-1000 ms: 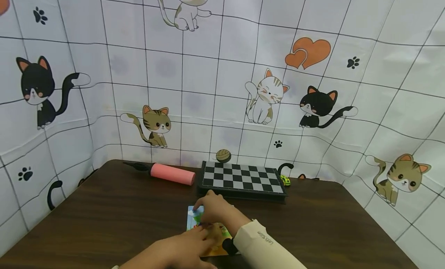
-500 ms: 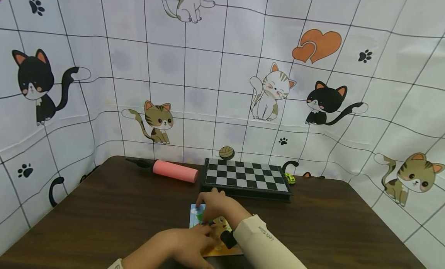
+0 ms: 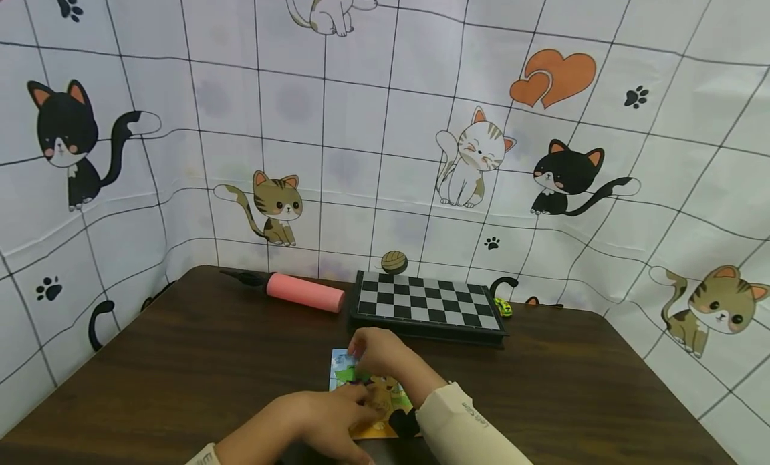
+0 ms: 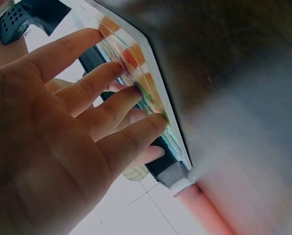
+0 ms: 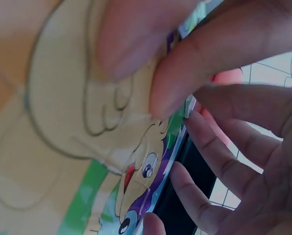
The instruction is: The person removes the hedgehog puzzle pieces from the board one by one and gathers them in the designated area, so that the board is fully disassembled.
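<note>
A colourful cartoon jigsaw puzzle [image 3: 344, 368] lies on the table below both hands, partly covered by them. Thin seams between its pieces show in both wrist views. My left hand [image 3: 327, 418] reaches over its near left part. In the left wrist view the left fingers are spread, with several fingertips [image 4: 160, 120] touching the puzzle's printed face. My right hand [image 3: 385, 355] is bent down over its upper part. Close up in the right wrist view, thumb and forefinger [image 5: 170, 93] rest on a beige printed figure, a gap between them, while the other fingers spread near the puzzle's edge.
Behind the puzzle stands a black-and-white chessboard case [image 3: 427, 304]. To its left lies a pink cylinder [image 3: 303, 292] with a black tapered end, and a small yellow-green toy car [image 3: 502, 307] sits at its right. A cat-print curtain [image 3: 349, 151] borders the brown table [image 3: 180, 371].
My right hand has drawn slightly right and back, uncovering a bit more of the puzzle's upper left. The left hand stays on the puzzle. The head view has shifted a little.
</note>
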Tool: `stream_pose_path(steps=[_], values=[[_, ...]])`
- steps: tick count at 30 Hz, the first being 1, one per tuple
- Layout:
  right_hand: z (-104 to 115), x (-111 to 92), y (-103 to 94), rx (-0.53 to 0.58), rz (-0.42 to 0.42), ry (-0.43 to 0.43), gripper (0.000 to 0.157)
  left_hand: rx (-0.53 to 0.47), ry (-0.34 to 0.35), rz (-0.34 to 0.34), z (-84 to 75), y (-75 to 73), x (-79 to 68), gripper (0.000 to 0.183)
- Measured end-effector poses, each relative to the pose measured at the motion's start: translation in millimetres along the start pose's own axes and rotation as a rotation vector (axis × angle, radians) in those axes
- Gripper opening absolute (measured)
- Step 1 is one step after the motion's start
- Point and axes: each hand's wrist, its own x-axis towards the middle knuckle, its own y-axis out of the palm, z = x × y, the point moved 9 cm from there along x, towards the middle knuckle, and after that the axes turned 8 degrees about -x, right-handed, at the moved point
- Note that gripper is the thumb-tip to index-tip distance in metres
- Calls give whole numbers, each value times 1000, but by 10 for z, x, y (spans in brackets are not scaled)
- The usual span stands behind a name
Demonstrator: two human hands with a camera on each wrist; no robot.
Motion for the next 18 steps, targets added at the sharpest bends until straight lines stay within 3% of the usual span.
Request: stream_pose_path(steps=[5,18], values=[[-7,2,19,-38,28,5,27,-9,-13,14,12,3,17,72],[-8,46,46,-127,64,47,9,-34,-42,19,52,12,12,69]])
